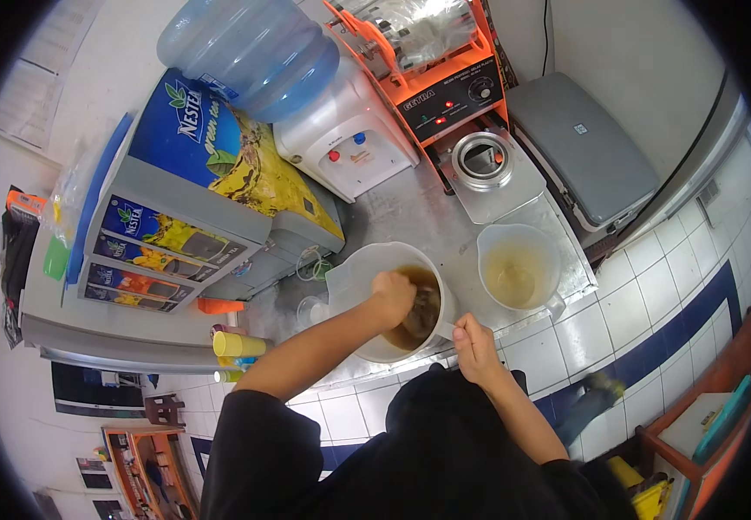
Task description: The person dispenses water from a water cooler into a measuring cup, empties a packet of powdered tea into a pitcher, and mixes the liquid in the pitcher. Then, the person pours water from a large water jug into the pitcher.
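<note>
A large translucent plastic pitcher with brown liquid in it stands near the front edge of the metal counter. My left hand is inside the pitcher, fingers curled down at the liquid; whether they hold something is hidden. At the near right side, my right hand is closed around the pitcher's handle. A smaller translucent pitcher with pale yellowish contents stands to the right, its handle towards the front edge.
Behind stand a Nestea drink dispenser, a water dispenser with a large blue bottle, and an orange Getra cup sealer. Yellow cups sit at left. A grey case lies at right. A person's blurred leg shows beyond my right arm.
</note>
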Motion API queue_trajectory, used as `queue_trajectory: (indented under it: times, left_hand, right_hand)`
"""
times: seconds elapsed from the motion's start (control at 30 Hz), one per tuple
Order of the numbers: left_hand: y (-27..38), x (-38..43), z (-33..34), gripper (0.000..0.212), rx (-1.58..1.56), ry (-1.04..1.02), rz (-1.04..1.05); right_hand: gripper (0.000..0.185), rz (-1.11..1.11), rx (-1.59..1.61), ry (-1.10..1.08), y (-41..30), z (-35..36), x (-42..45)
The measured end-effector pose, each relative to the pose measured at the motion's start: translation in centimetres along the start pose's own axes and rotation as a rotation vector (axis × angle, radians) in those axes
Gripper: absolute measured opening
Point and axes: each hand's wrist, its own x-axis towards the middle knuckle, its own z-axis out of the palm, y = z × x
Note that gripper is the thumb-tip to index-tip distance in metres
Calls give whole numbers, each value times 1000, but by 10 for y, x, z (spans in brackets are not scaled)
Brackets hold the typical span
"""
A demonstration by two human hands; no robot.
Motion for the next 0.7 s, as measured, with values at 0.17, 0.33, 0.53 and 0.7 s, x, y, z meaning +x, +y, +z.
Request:
queue_trajectory:
  times: [0.17,0.33,0.53,0.7]
  left_hand:
    - [-1,13,5,21,6,248,-69]
    - [4,4,-6,16,144,-126,244]
    - [2,5,-6,18,168,-204,121]
    - [2,-4,4,17,134,-86,164]
  right_hand:
    - [23,-23,-5,15,2,2,0]
    - [23,-17,7,3,4,1,1]
    - [23,-14,1,15,3,2,0]
    - [22,-13,3,8,2,2,1]
